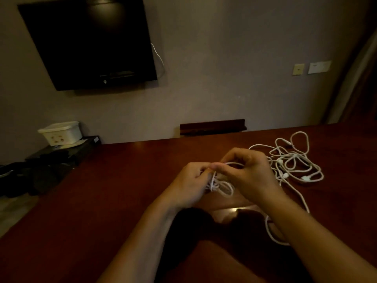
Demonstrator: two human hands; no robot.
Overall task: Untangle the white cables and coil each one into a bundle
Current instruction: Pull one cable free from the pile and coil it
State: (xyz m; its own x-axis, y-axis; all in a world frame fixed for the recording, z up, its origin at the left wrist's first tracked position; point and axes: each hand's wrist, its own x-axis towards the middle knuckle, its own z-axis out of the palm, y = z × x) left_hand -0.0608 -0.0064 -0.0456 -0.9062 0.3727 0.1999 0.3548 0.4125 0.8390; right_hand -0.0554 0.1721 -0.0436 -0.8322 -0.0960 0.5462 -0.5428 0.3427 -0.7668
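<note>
Both hands meet above the table (102, 201). Left hand (190, 184) grips a small coil of white cable (221, 185), loops hanging below its fingers, apparently to keep finished turns from springing apart. Right hand (247, 175) pinches the strand at the top of the coil, likely feeding the next turn. The cable's tail runs under the right forearm. Remaining tangle of white cables (293, 160) lies just beyond the right hand, not yet sorted.

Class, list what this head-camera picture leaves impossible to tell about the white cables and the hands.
- Head view: how many cables form the tangle; the strands overlap.
- How far the coil is wound; the left hand and right hand cover it.
- Connector types: too small, dim.
</note>
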